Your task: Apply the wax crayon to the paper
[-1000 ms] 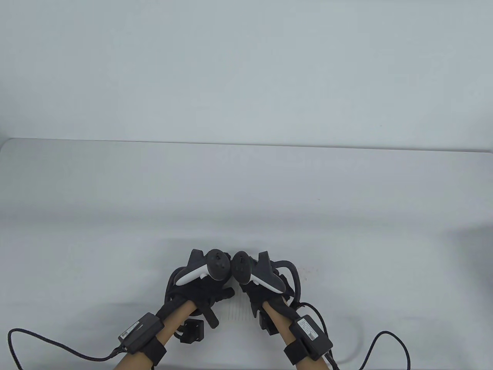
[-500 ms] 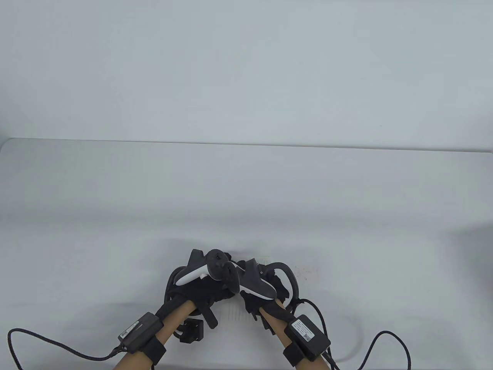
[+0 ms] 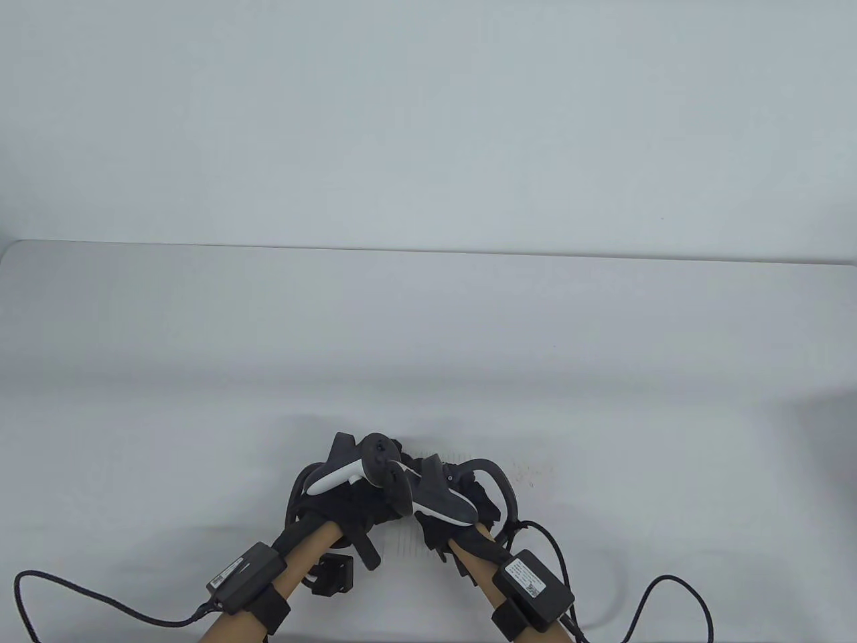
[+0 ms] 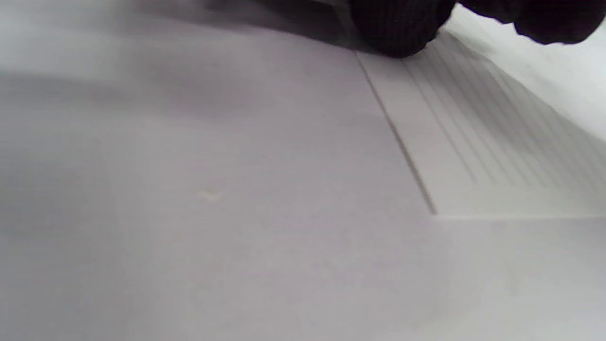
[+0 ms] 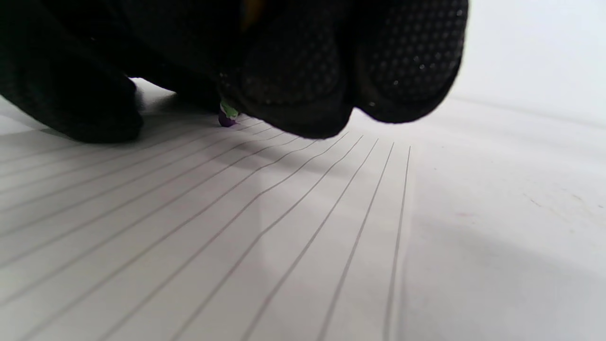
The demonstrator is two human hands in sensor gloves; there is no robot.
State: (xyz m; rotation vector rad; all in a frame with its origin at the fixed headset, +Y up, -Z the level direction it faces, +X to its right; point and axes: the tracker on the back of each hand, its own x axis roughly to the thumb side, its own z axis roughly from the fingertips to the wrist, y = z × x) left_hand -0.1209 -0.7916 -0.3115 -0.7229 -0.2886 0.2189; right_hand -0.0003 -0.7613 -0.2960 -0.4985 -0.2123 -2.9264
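Nearest the front edge of the table [image 3: 134, 402], a small black block [image 3: 333, 575] is sitting just beside the person's left forearm. A little further in, a sheet of lined paper [image 3: 410, 539] is lying flat between the two wrists, most of it hidden under the gloves. The left hand [image 3: 348, 499] is resting fingertips-down at the paper's edge, pressing on it; how far its fingers are curled I cannot tell. Right against it, the right hand [image 3: 455, 509] is bunched over the sheet, its fingers [image 5: 293, 66] curled tight around a crayon [image 5: 227, 115], whose purple tip with a bit of green wrapper is poking out below them and touching the ruled lines. Beyond the hands, faint reddish specks [image 3: 529, 472] are dotting the tabletop.
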